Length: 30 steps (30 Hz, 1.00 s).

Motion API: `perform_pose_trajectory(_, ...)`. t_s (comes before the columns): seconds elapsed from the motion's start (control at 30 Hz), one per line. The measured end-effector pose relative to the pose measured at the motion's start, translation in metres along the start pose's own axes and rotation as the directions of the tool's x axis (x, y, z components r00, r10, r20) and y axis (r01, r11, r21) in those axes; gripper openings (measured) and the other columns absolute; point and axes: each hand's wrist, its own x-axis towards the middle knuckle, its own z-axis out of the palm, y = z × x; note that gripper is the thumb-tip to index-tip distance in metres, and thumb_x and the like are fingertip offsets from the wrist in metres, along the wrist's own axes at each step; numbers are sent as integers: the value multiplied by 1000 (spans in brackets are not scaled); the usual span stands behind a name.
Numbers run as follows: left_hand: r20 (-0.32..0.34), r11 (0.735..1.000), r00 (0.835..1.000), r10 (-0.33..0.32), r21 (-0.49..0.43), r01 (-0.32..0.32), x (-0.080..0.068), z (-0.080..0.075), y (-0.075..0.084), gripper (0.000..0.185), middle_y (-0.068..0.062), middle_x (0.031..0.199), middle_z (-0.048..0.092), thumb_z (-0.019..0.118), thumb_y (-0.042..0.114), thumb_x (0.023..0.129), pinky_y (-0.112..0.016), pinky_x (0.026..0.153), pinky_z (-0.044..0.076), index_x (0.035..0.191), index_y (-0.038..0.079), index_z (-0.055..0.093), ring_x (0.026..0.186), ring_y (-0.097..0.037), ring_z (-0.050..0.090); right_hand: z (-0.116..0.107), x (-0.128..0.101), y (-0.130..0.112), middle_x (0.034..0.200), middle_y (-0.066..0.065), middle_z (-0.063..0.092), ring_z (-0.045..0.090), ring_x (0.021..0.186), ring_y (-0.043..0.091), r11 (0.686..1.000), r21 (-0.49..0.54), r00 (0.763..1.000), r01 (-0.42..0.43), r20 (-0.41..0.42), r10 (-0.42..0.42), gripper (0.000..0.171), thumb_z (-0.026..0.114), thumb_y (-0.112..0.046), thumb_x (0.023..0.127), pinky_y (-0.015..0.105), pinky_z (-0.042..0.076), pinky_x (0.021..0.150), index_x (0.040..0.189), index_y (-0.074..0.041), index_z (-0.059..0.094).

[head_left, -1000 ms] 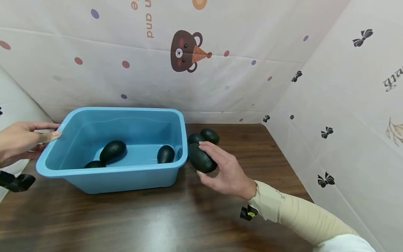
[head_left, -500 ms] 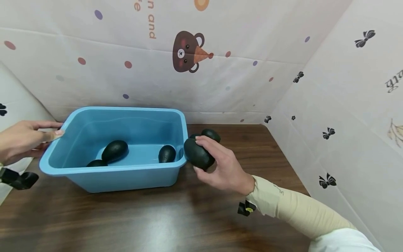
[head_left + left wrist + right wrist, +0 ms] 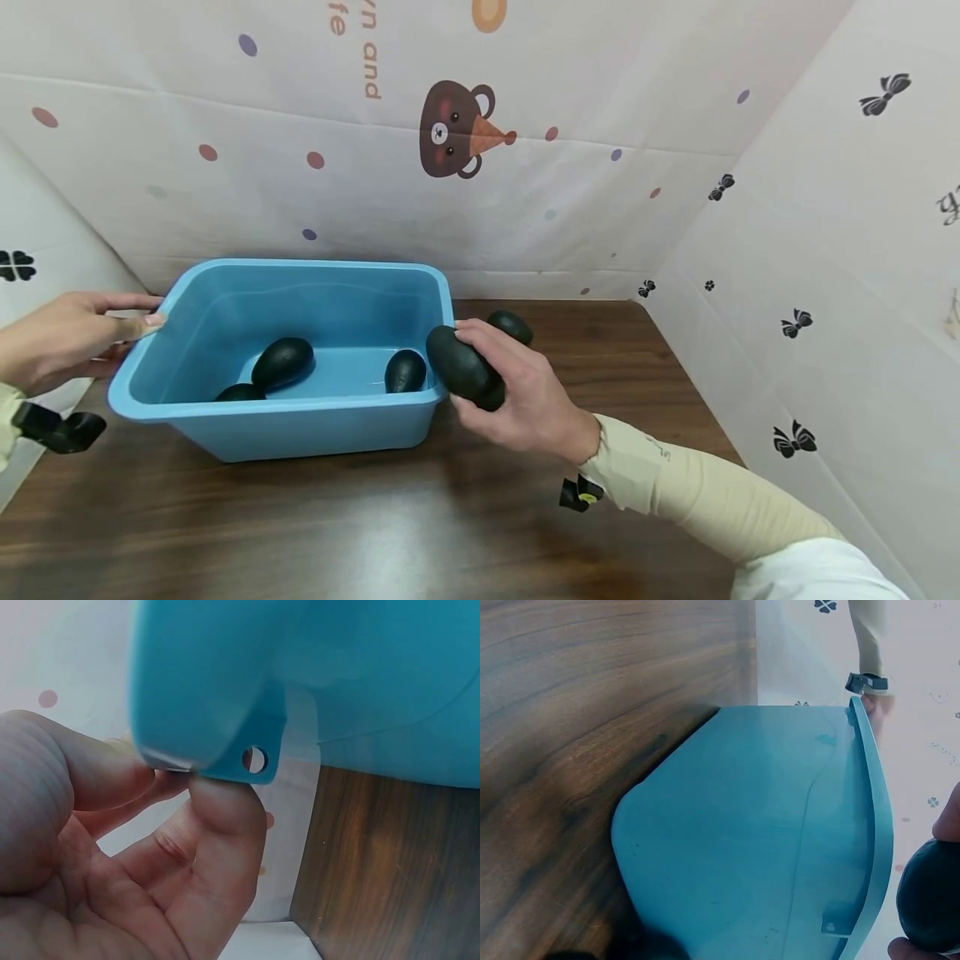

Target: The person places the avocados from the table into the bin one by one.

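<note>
So the right hand (image 3: 525, 400) has its fingers and thumb wrapped around a dark, smooth, egg-shaped avocado-looking fruit (image 3: 466, 367), holding it up off the table right at the right-hand rim of a light blue rectangular plastic tub (image 3: 300, 421). In the right wrist view you only catch the edge of that held fruit (image 3: 932, 896) next to the tub's outer wall (image 3: 735, 840), with a couple of fingertips peeking in.

The left hand (image 3: 63, 337) is over on the tub's left end, gripping the rim: thumb on top, fingers tucked under the lip. The left wrist view shows it close up, the fingers (image 3: 217, 825) pressed under a little blue tab with a round hole in it (image 3: 253, 759).

Inside the tub there are three more of the same dark fruits: one lying tilted near the middle (image 3: 282, 363), one low at the front left (image 3: 240, 392), and one by the right wall (image 3: 405, 371). Another dark fruit (image 3: 512, 326) sits on the dark brown wooden table (image 3: 375, 533) just behind the right hand.

Behind it all is a white backdrop with coloured dots and a cartoon bear (image 3: 453, 129), and a side panel with little black bows (image 3: 795, 321).
</note>
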Motion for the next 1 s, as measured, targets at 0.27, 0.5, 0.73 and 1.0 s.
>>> perform_pose_trajectory(0.27, 8, 1000, 1000, 5, -6, -5, -1, 0, 1, 77, -51, 135, 44, 41, 40, 112, -54, 77, 66, 158, -15, 13, 82, -25, 68, 3, 9, -2, 149, 13, 58, 63, 128, 26, 999, -8, 999, 33, 3, -33, 65, 80, -14, 85, 44, 59, 105, 144, -6, 53)
perform_pose_trajectory(0.5, 11, 1000, 1000, 3, -17, -3, -2, 0, 4, 76, -46, 124, 56, 42, 38, 112, -53, 77, 66, 158, -16, 12, 81, -25, 68, 5, 16, 0, 149, 16, 58, 63, 131, 28, 995, -36, 996, 88, -7, -88, 65, 80, -13, 84, 43, 57, 108, 143, -2, 53)
perform_pose_trajectory(0.73, 26, 1000, 1000, -5, -22, 5, 0, -2, 2, 77, -41, 116, 62, 41, 38, 112, -52, 77, 66, 157, -17, 12, 81, -24, 67, 7, 25, -2, 152, 12, 56, 61, 135, 27, 996, -52, 998, 69, 6, -69, 66, 79, -15, 87, 42, 56, 109, 146, -5, 51)
perform_pose_trajectory(1.0, 22, 1000, 1000, -10, -8, 10, 0, -2, 3, 77, -48, 123, 52, 40, 41, 112, -51, 76, 66, 158, -16, 13, 81, -24, 66, 11, 36, -3, 150, 14, 58, 64, 130, 26, 993, -75, 996, 92, 8, -91, 66, 79, -16, 87, 40, 58, 106, 145, -4, 51)
